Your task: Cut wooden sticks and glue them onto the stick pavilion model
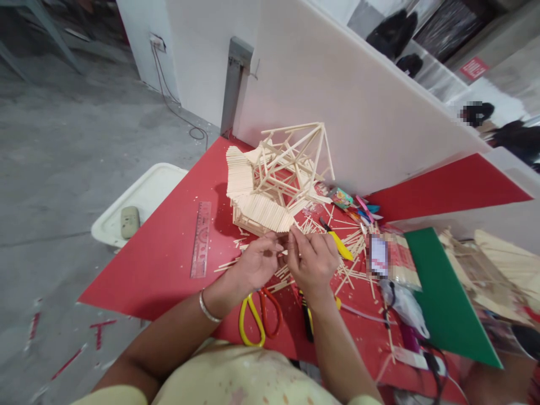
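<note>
Wooden and pale, the model (240, 171) sits at twelve o'clock from the hands, its flat front strip (262, 212) running from ten to four, nearest the bent right hand (314, 260), the left hand (258, 262) curled close, pinching what I cannot tell.

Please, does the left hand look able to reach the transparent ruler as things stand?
Probably yes: the transparent ruler lies flat on the red tabletop, not far from the left hand, with only some loose sticks between them.
</note>
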`<state>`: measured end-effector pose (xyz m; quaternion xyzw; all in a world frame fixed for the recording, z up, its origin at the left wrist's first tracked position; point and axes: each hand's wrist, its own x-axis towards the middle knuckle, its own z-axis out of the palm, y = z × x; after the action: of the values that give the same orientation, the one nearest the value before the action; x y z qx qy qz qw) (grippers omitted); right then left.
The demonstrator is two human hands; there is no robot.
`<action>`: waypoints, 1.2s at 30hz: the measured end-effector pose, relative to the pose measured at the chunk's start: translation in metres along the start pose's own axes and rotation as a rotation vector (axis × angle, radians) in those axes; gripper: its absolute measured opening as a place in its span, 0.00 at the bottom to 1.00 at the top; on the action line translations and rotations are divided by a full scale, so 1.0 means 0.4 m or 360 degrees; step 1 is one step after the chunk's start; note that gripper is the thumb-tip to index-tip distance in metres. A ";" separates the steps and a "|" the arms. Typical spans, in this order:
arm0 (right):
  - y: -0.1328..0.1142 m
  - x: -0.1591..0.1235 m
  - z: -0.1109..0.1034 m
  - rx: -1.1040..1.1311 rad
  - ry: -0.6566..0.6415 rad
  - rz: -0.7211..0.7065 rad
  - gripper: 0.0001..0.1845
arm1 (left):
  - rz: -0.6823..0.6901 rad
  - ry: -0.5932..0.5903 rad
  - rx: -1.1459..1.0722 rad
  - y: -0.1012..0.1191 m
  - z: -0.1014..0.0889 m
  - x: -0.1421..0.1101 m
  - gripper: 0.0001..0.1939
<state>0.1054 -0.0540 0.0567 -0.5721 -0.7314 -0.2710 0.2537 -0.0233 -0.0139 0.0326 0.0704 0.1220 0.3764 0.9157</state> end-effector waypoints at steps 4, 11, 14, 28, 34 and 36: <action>-0.001 0.003 -0.004 -0.0011 -0.0014 -0.0015 0.16 | 0.0007 -0.0036 0.0007 0.001 0.001 -0.002 0.15; -0.003 0.002 -0.006 0.0006 -0.0021 0.0000 0.16 | 0.0022 -0.0086 0.0025 -0.010 -0.025 0.008 0.19; -0.001 -0.005 -0.004 0.0037 -0.0042 0.0015 0.17 | -0.0004 -0.0039 0.0080 -0.018 -0.038 0.013 0.18; -0.006 -0.044 -0.051 0.0244 0.0095 0.0218 0.19 | 0.0103 0.0270 0.0513 -0.053 -0.066 0.020 0.17; -0.013 -0.073 -0.075 0.0223 0.0073 0.0299 0.17 | -0.0026 0.0183 0.0495 -0.048 -0.054 0.015 0.13; -0.016 -0.078 -0.082 0.0217 0.0066 0.0313 0.16 | -0.0009 0.0155 0.0547 -0.050 -0.053 0.011 0.13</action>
<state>0.1077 -0.0998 0.0585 -0.6166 -0.6831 -0.2064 0.3325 -0.0126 -0.0242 0.0072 0.2071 0.2289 0.3504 0.8843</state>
